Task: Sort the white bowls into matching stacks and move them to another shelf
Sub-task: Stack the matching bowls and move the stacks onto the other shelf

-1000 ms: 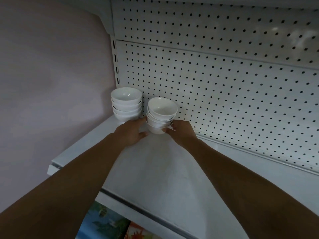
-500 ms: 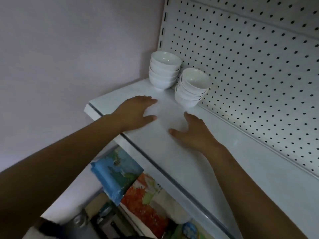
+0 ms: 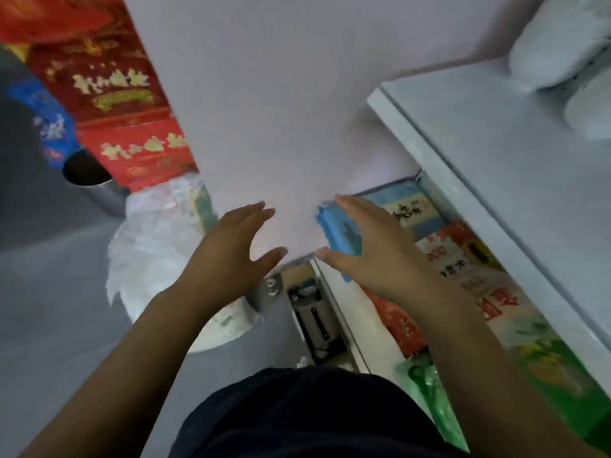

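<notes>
Two stacks of white bowls stand on the white shelf [image 3: 479,133] at the far upper right, both blurred: the rear stack [image 3: 558,44] and the nearer stack [image 3: 588,107], partly cut by the frame edge. My left hand [image 3: 231,256] and my right hand [image 3: 373,249] hover side by side, well below and left of the shelf, fingers spread and holding nothing. My view points down past the shelf's left end toward the floor.
A pale wall panel [image 3: 281,110] fills the middle. Colourful packages [image 3: 463,276] lie on the lower shelf under the right hand. On the grey floor are a white plastic bag [image 3: 155,239], a metal can [image 3: 96,183] and red boxes [image 3: 109,104].
My hands let go of the nearer bowl stack, drew back off the shelf and dropped low. My view swung down and left, so the bowls slid to the upper right corner.
</notes>
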